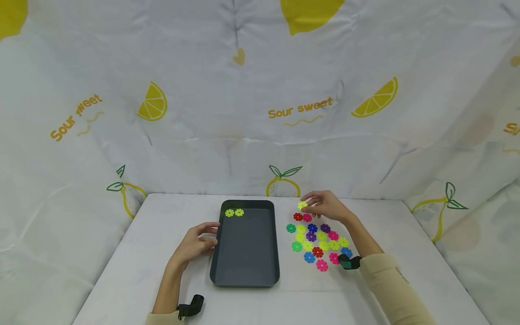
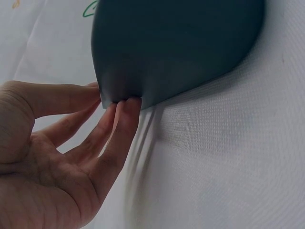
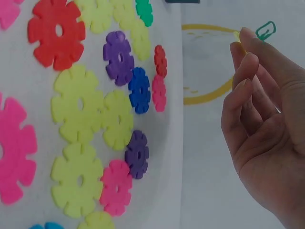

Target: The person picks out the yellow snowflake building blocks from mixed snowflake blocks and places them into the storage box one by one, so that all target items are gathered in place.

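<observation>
The dark grey tray [image 1: 245,253] lies on the white table with two yellow flower-shaped discs [image 1: 234,212] inside at its far left. My left hand [image 1: 196,243] is at the tray's left side, and the left wrist view shows its fingertips [image 2: 128,107] touching the outer wall of the tray [image 2: 176,43]. Between thumb and fingers, my right hand [image 1: 325,205] pinches a yellow flower-shaped disc [image 1: 302,205], above the far edge of the table. In the right wrist view only a sliver of that disc shows at the fingertips [image 3: 250,36].
Right of the tray, flower-shaped discs in yellow, red [image 1: 318,252], pink [image 1: 322,265], purple [image 1: 325,228], blue [image 1: 309,257] and green [image 1: 297,246] are spread over the table [image 1: 134,262]. Some touch or overlap. A lemon-print cloth [image 1: 203,158] hangs behind the table.
</observation>
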`<state>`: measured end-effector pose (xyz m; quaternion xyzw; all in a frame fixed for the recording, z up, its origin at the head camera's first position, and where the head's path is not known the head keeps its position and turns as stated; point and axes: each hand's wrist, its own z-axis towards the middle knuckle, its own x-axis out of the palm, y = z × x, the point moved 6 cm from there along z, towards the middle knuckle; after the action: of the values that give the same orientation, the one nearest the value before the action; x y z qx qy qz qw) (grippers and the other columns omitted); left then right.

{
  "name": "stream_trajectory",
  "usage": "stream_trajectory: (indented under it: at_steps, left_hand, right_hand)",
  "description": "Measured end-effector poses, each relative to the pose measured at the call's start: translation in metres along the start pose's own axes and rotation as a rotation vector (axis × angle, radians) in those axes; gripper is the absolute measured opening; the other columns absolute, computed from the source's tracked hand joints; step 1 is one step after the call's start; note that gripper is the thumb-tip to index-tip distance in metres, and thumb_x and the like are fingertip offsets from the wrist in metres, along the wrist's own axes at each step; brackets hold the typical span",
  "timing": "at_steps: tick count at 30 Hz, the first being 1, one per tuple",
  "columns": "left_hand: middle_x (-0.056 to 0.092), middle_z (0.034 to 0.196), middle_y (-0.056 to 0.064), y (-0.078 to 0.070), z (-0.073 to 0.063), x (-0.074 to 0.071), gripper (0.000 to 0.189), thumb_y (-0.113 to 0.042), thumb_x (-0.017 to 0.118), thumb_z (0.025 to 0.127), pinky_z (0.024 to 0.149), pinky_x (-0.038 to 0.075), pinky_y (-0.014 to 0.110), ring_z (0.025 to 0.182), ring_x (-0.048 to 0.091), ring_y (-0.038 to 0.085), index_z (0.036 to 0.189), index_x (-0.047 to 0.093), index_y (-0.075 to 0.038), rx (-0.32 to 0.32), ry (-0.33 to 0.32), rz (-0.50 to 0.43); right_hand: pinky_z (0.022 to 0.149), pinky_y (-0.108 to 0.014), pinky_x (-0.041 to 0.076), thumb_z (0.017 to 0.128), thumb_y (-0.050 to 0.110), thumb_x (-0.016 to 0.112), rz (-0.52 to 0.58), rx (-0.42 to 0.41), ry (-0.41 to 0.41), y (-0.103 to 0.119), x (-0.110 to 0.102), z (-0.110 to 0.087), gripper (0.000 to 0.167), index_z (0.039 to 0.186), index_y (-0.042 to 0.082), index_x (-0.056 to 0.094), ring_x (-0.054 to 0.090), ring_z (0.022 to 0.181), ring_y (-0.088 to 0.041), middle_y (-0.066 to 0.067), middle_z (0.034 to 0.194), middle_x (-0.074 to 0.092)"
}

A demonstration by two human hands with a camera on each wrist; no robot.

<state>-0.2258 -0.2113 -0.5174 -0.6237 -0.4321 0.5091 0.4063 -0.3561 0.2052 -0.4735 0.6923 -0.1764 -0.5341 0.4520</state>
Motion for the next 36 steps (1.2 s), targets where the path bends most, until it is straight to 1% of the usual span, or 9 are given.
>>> stream_trajectory:
  at_steps: [3, 9, 12, 17, 20, 23, 25, 30, 36]
  left_hand:
    - [0.066, 0.141, 0.025, 0.000, 0.000, 0.000, 0.057, 0.002, 0.072, 0.094, 0.085, 0.067, 0.043, 0.101, 0.076, 0.025, 0.149, 0.062, -0.007, 0.003, 0.000, 0.004]
    - [0.065, 0.141, 0.024, 0.000, 0.000, 0.000, 0.057, 0.002, 0.072, 0.094, 0.085, 0.067, 0.043, 0.101, 0.075, 0.025, 0.149, 0.062, -0.008, 0.002, 0.001, -0.001]
    - [0.065, 0.141, 0.025, 0.000, -0.001, -0.001, 0.057, 0.002, 0.072, 0.094, 0.084, 0.067, 0.043, 0.101, 0.075, 0.026, 0.149, 0.062, -0.007, 0.002, 0.002, -0.003]
    - [0.066, 0.140, 0.024, 0.000, -0.001, -0.001, 0.057, 0.002, 0.072, 0.094, 0.084, 0.067, 0.042, 0.100, 0.075, 0.025, 0.150, 0.062, -0.007, -0.002, -0.001, 0.000]
    - [0.066, 0.140, 0.024, 0.000, 0.000, -0.001, 0.057, 0.001, 0.072, 0.094, 0.084, 0.067, 0.042, 0.099, 0.075, 0.025, 0.149, 0.063, -0.008, -0.002, -0.003, 0.002]
    - [0.066, 0.140, 0.024, 0.000, 0.001, -0.001, 0.057, 0.002, 0.072, 0.094, 0.083, 0.067, 0.041, 0.098, 0.075, 0.025, 0.149, 0.063, -0.007, -0.001, -0.002, 0.002]
    - [0.066, 0.139, 0.024, 0.000, 0.001, -0.001, 0.057, 0.002, 0.072, 0.093, 0.083, 0.067, 0.041, 0.098, 0.074, 0.025, 0.149, 0.063, -0.007, -0.003, -0.002, 0.003]
    - [0.066, 0.139, 0.024, -0.001, 0.001, -0.001, 0.058, 0.002, 0.072, 0.093, 0.083, 0.066, 0.040, 0.096, 0.074, 0.024, 0.149, 0.063, -0.008, -0.010, -0.005, 0.005]
    - [0.067, 0.138, 0.024, 0.001, 0.001, 0.000, 0.056, 0.002, 0.072, 0.093, 0.084, 0.067, 0.043, 0.099, 0.076, 0.025, 0.148, 0.064, -0.008, -0.015, -0.013, 0.006]
  right_hand:
    - [0.070, -0.038, 0.065, 0.096, 0.024, 0.083, 0.005, -0.026, -0.003, 0.010, 0.005, 0.004, 0.041, 0.129, 0.001, 0.073, 0.074, 0.084, -0.044, -0.018, 0.106, 0.080]
    - [0.083, -0.036, 0.067, 0.096, 0.024, 0.084, -0.001, -0.089, 0.013, 0.033, 0.018, 0.011, 0.039, 0.128, 0.004, 0.075, 0.078, 0.101, -0.030, -0.019, 0.111, 0.079]
    - [0.086, -0.035, 0.066, 0.096, 0.022, 0.084, 0.001, -0.120, 0.032, 0.045, 0.028, 0.017, 0.037, 0.127, 0.005, 0.076, 0.078, 0.103, -0.029, -0.017, 0.110, 0.079]
    - [0.076, -0.044, 0.067, 0.095, 0.016, 0.084, 0.070, -0.166, 0.093, 0.064, 0.047, 0.028, 0.036, 0.128, 0.005, 0.075, 0.076, 0.081, -0.042, -0.018, 0.105, 0.078]
    - [0.067, -0.040, 0.064, 0.095, 0.012, 0.083, 0.110, -0.201, 0.120, 0.076, 0.057, 0.034, 0.037, 0.129, 0.002, 0.074, 0.073, 0.066, -0.033, -0.021, 0.103, 0.078]
    - [0.062, -0.034, 0.060, 0.095, 0.011, 0.082, 0.125, -0.224, 0.134, 0.087, 0.067, 0.038, 0.037, 0.130, 0.001, 0.074, 0.069, 0.062, -0.020, -0.020, 0.102, 0.078]
    - [0.061, -0.034, 0.059, 0.095, 0.011, 0.083, 0.134, -0.228, 0.142, 0.092, 0.073, 0.041, 0.036, 0.129, 0.002, 0.075, 0.069, 0.063, -0.026, -0.019, 0.101, 0.078]
    - [0.063, -0.033, 0.059, 0.094, 0.011, 0.084, 0.134, -0.231, 0.165, 0.105, 0.093, 0.052, 0.036, 0.128, 0.006, 0.076, 0.066, 0.075, -0.054, -0.017, 0.098, 0.079]
    - [0.060, -0.034, 0.055, 0.094, 0.009, 0.083, 0.141, -0.235, 0.207, 0.112, 0.117, 0.064, 0.034, 0.127, 0.006, 0.076, 0.067, 0.071, -0.045, -0.017, 0.095, 0.080]
